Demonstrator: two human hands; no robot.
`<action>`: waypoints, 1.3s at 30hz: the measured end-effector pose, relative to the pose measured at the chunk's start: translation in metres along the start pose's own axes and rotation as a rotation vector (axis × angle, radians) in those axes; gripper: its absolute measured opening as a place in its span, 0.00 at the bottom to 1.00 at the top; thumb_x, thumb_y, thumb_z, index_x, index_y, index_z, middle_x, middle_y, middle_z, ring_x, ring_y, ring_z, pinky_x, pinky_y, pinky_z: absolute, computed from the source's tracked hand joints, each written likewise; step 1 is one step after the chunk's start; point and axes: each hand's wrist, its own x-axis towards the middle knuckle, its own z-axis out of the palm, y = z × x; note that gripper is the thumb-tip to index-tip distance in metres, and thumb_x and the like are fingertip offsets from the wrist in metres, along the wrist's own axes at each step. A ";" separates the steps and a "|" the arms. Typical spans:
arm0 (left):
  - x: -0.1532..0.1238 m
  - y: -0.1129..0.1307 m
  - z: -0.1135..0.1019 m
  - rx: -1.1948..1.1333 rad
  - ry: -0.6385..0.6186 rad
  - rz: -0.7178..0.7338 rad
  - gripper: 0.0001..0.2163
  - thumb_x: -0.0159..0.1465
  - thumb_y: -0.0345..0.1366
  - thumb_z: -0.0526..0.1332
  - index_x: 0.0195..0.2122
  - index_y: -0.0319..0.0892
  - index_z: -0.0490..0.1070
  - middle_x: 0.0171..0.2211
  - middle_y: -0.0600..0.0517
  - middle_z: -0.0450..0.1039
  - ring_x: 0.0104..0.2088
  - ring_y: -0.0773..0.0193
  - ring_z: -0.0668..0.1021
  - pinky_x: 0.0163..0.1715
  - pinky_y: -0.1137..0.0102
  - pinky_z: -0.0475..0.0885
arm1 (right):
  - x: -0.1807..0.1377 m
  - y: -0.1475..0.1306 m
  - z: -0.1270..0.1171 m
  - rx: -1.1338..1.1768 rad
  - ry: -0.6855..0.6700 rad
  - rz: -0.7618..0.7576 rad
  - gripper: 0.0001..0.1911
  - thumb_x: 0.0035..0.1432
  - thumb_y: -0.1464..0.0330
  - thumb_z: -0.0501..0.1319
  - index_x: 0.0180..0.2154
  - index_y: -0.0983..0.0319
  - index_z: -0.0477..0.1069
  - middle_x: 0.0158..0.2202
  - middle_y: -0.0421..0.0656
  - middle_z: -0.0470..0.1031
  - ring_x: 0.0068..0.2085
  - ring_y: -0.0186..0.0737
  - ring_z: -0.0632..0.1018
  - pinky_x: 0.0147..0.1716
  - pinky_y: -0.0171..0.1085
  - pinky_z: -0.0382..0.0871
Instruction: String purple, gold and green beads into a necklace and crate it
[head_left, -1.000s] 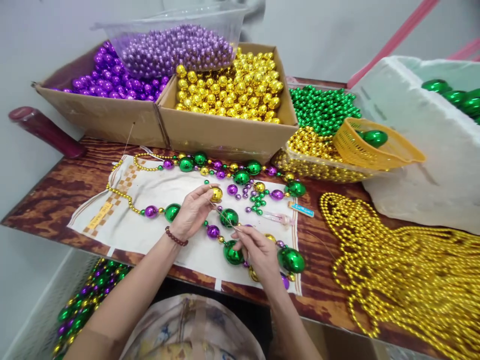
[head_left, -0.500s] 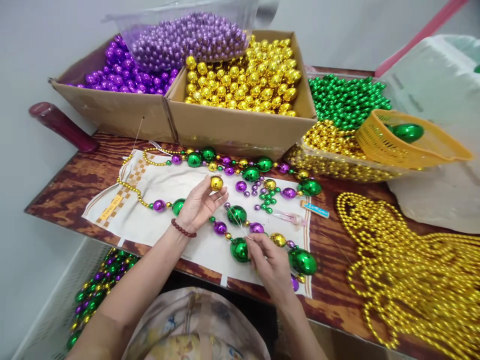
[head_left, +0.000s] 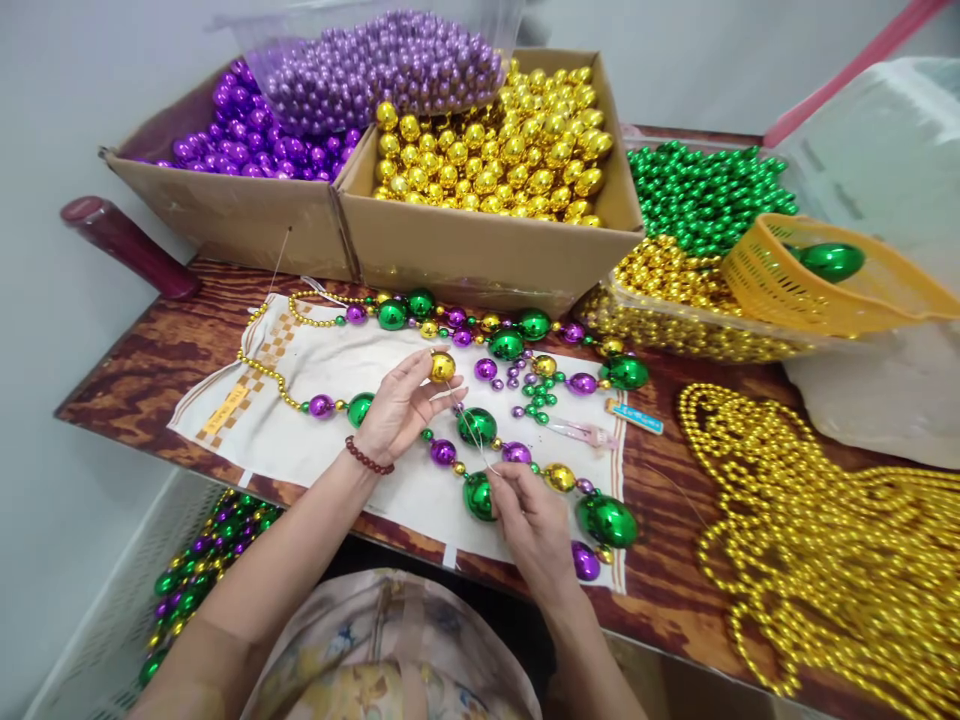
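Observation:
My left hand (head_left: 397, 410) pinches a gold ball bead (head_left: 442, 367) between thumb and fingertips, held a little above the white cloth (head_left: 330, 440). My right hand (head_left: 529, 515) is closed in a pinch on a thin wire or needle (head_left: 474, 432) that slants up toward the gold bead. A strand of green, purple and gold beads (head_left: 480, 495) loops over the cloth around both hands. A large green bead (head_left: 606, 520) lies just right of my right hand.
Behind the cloth stand cardboard boxes of purple beads (head_left: 247, 130) and gold beads (head_left: 495, 140). Green beads (head_left: 697, 195), a yellow basket (head_left: 825, 290) and a pile of gold strands (head_left: 825, 540) lie to the right. A dark red bottle (head_left: 127, 245) lies left. Finished strands (head_left: 202, 570) sit below the table edge.
My left hand has lifted the gold bead slightly up and to the right. My right hand has shifted a little down and right, keeping its pinch. The view has tilted a bit.

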 end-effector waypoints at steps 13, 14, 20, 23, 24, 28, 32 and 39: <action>-0.026 -0.020 -0.003 0.478 -0.232 0.106 0.17 0.61 0.44 0.68 0.48 0.42 0.78 0.44 0.46 0.79 0.44 0.60 0.80 0.48 0.66 0.75 | 0.007 -0.003 0.017 0.284 0.082 0.017 0.10 0.69 0.60 0.54 0.38 0.58 0.66 0.22 0.34 0.63 0.20 0.31 0.64 0.20 0.31 0.56; -0.022 -0.020 -0.007 0.539 -0.228 0.124 0.18 0.63 0.46 0.65 0.51 0.42 0.77 0.45 0.45 0.79 0.44 0.60 0.81 0.49 0.66 0.74 | 0.005 -0.001 0.017 0.361 0.084 0.021 0.10 0.69 0.60 0.54 0.38 0.58 0.65 0.22 0.33 0.62 0.20 0.30 0.62 0.19 0.30 0.55; 0.027 -0.020 0.001 1.301 -0.273 0.377 0.11 0.67 0.36 0.59 0.48 0.41 0.75 0.45 0.45 0.79 0.44 0.58 0.79 0.48 0.62 0.73 | -0.014 0.015 0.006 0.608 0.139 -0.009 0.06 0.69 0.64 0.56 0.38 0.58 0.63 0.25 0.33 0.64 0.20 0.27 0.65 0.19 0.28 0.58; 0.049 -0.029 0.028 1.761 -0.573 0.419 0.11 0.66 0.28 0.55 0.41 0.41 0.77 0.42 0.45 0.79 0.43 0.58 0.79 0.46 0.63 0.72 | -0.021 0.018 0.003 0.596 0.145 -0.010 0.04 0.69 0.66 0.55 0.39 0.58 0.65 0.29 0.36 0.71 0.20 0.27 0.69 0.20 0.29 0.61; 0.053 -0.033 0.037 1.869 -0.645 0.405 0.12 0.66 0.26 0.54 0.40 0.41 0.77 0.42 0.45 0.79 0.42 0.58 0.79 0.44 0.64 0.72 | -0.022 0.017 0.002 0.588 0.157 -0.011 0.04 0.69 0.66 0.56 0.39 0.58 0.66 0.30 0.37 0.73 0.21 0.28 0.70 0.20 0.29 0.62; 0.066 -0.050 0.064 2.111 -0.765 0.375 0.13 0.67 0.26 0.52 0.40 0.40 0.77 0.42 0.43 0.78 0.41 0.57 0.79 0.39 0.66 0.71 | -0.021 0.015 -0.001 0.600 0.226 -0.013 0.04 0.68 0.66 0.58 0.38 0.59 0.67 0.30 0.38 0.76 0.21 0.29 0.73 0.21 0.30 0.64; 0.073 -0.066 0.072 2.181 -0.806 0.403 0.13 0.70 0.31 0.51 0.45 0.40 0.76 0.46 0.42 0.76 0.42 0.56 0.80 0.37 0.67 0.70 | -0.021 0.017 -0.002 0.617 0.288 -0.007 0.05 0.67 0.67 0.59 0.36 0.60 0.68 0.29 0.38 0.78 0.20 0.28 0.73 0.21 0.28 0.64; 0.080 -0.085 0.072 2.240 -0.810 0.444 0.14 0.70 0.28 0.50 0.45 0.39 0.76 0.44 0.40 0.77 0.43 0.55 0.80 0.37 0.65 0.70 | -0.020 0.021 -0.002 0.607 0.333 -0.014 0.04 0.66 0.69 0.61 0.35 0.60 0.69 0.30 0.38 0.78 0.21 0.27 0.74 0.22 0.27 0.65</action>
